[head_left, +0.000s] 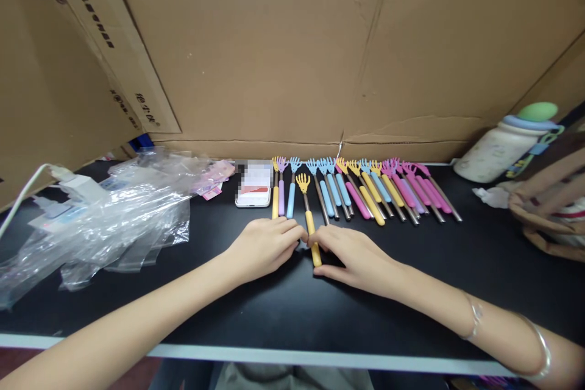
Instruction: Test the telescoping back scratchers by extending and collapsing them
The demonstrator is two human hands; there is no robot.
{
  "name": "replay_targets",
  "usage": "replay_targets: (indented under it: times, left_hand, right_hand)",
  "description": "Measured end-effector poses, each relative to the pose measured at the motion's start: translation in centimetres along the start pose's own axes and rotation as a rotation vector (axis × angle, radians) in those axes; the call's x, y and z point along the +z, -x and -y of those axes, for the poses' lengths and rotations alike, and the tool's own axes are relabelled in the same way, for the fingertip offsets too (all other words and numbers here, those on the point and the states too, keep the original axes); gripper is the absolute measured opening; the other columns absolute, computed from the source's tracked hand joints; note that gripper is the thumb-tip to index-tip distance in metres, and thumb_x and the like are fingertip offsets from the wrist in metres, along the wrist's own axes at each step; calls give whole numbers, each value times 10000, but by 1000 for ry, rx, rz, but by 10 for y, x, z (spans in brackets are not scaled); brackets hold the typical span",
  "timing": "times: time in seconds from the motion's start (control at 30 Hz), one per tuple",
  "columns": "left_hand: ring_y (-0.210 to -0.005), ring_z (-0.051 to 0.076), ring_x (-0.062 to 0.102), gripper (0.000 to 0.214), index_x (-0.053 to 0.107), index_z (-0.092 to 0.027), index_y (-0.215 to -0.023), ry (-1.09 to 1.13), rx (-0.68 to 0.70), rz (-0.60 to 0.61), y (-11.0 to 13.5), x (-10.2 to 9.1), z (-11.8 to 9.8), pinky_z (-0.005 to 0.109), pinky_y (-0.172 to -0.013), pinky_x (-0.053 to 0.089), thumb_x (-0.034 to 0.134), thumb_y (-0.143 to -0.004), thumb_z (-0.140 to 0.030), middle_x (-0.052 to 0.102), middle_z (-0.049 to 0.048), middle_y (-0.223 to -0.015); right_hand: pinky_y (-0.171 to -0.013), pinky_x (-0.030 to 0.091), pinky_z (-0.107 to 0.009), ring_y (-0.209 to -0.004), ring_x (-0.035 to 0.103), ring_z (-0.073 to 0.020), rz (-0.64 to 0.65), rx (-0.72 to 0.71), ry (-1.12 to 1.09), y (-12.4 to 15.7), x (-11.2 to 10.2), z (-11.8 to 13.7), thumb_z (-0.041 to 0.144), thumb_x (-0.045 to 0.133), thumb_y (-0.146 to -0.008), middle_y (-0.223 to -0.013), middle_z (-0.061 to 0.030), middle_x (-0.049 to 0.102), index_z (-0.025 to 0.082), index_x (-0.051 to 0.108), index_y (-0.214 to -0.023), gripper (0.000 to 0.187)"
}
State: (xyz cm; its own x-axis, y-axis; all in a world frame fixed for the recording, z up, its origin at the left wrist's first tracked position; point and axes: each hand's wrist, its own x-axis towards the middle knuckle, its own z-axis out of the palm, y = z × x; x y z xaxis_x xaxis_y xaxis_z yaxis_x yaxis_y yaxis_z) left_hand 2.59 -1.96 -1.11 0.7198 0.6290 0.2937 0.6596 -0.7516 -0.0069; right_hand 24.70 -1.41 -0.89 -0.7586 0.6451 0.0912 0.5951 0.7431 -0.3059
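A yellow back scratcher (309, 222) with a hand-shaped head lies on the black table between my hands, its head pointing away. The fingers of my right hand (351, 255) are bent over its handle, with the thumb by the lower end. My left hand (267, 247) is palm down just left of it, fingers curled and pressed together, the index fingertip close to the handle. What lies under those fingers is hidden. Beyond my left hand are a blue back scratcher (291, 195), a purple one (281, 195) and another yellow one (275, 198).
Several pink, blue and yellow back scratchers (379, 192) lie in a row to the right. Clear plastic bags (132, 219) pile up at left, by a phone (253, 189). A white bottle (496, 149) and brown bag (548, 195) stand right. Cardboard (274, 49) walls the back.
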Motion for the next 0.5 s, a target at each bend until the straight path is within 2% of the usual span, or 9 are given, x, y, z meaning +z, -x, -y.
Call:
replay_targets:
  times: [0.23,0.5]
  left_hand:
    - [-826,148,520,134,495,-196,-939,5,33,41,-2,2,1,250,-648,381,365,-906,-200,589,2,-882]
    - [-815,146,504,93,470,-194,-898,37,49,32,-2,4,3,254,-655,391,377,-898,-186,570,-3,-867]
  right_hand:
    - [-737,418,-293,-853,540,-179,19,-64,139,0,0,3,410,466,-865,-975,-72,573,166,501,-1057,312]
    - [-749,416,-303,-859,561,-186,26,-155,224,-6,5,-3,436,430,-878,-953,-81,598,156,521,-1063,347]
